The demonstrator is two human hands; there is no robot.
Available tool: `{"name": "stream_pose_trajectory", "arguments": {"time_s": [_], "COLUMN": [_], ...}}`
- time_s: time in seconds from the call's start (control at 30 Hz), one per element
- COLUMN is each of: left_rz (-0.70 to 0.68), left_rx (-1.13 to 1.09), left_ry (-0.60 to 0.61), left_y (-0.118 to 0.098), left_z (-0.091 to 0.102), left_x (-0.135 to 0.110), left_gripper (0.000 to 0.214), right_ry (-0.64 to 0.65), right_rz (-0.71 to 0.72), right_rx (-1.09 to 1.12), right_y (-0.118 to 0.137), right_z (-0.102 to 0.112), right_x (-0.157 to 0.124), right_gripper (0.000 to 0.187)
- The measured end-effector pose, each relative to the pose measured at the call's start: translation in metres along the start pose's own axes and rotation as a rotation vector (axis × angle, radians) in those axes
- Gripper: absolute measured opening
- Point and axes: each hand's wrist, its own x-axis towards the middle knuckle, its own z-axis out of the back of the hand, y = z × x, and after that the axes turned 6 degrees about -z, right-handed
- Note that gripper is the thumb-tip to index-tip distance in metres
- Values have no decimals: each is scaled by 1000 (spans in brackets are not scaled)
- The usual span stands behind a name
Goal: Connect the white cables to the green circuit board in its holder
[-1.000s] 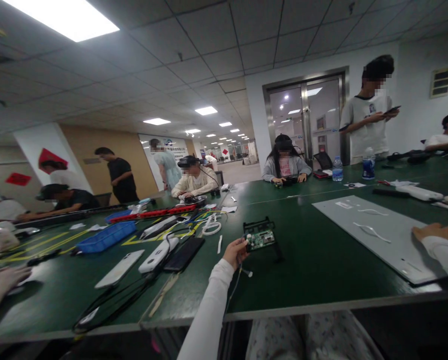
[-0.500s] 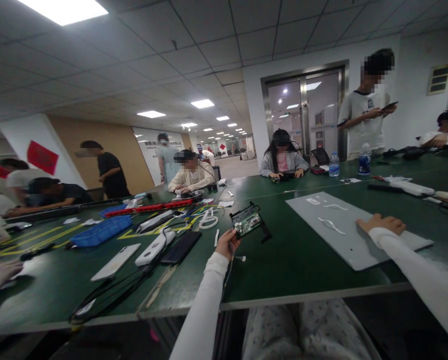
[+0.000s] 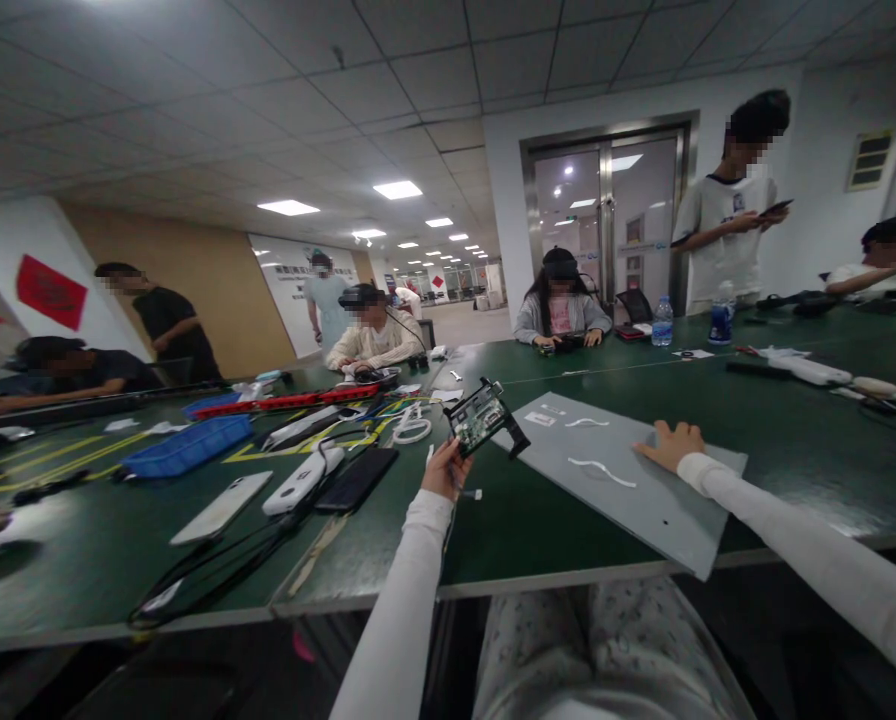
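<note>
My left hand (image 3: 446, 470) is closed on the lower left edge of a green circuit board in a black frame (image 3: 485, 418), held tilted above the table. A thin cable with a small white connector (image 3: 474, 494) dangles below it. My right hand (image 3: 673, 446) lies with fingers spread on a flat grey panel (image 3: 605, 512). Two white curved strips (image 3: 602, 472) and small labels lie on that panel. The panel's near corner reaches past the table's front edge, and its left part lies behind the held board.
On the green table (image 3: 515, 560) to the left lie a white phone (image 3: 221, 508), a dark phone (image 3: 358, 478), a white power bank (image 3: 303, 480), black cables and a blue tray (image 3: 189, 447). Bottles (image 3: 662, 322) stand at the back. Several people sit or stand around.
My right hand and the grey panel under it have moved left and toward me, close to the held board. The board has shifted slightly up and left in view.
</note>
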Motion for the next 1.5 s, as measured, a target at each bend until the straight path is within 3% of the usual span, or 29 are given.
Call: {"name": "stream_pose_trajectory", "arguments": {"time_s": [0.27, 0.43, 0.53, 0.6, 0.67, 0.73, 0.83, 0.93, 1.03, 1.17, 1.33, 1.5], "left_rz": [-22, -29, -36, -35, -36, -19, 29, 25, -8, -19, 2, 41], "left_rx": [-93, -119, -118, -117, -114, -104, -95, -104, -104, -102, -122, -137], "left_ry": [6, 12, -8, -21, -24, -18, 10, 28, 24, 28, 45, 100], "left_y": [-1, -3, -5, -6, -7, -8, -9, -9, -9, -10, -12, -14], "left_z": [5, 4, 4, 4, 5, 7, 8, 7, 3, 0, -3, -8], "left_x": [4, 3, 3, 4, 4, 5, 6, 5, 4, 2, -2, -11], "left_gripper": [12, 12, 14, 15, 14, 13, 12, 13, 14, 18, 17, 20], "right_ry": [-59, -140, -297, -339, -345, -413, -544, -601, -627, -642, -611, -640], "right_rz": [349, 559, 653, 877, 1032, 1059, 956, 852, 862, 982, 1198, 1292], "right_rx": [92, 141, 119, 127, 136, 157, 127, 76, 82, 121, 56, 110], "right_y": [10, 12, 19, 23, 25, 24, 21, 15, 7, -3, -15, -23], "right_z": [0, 17, 33, 41, 46, 48, 51, 53, 53, 54, 73, 88], "right_x": [-40, -62, -103, -145, -189, -225, -250, -248, -238, -225, -206, -193], "right_gripper": [77, 67, 62, 62, 75, 85, 70, 61, 50, 37, 36, 34]}}
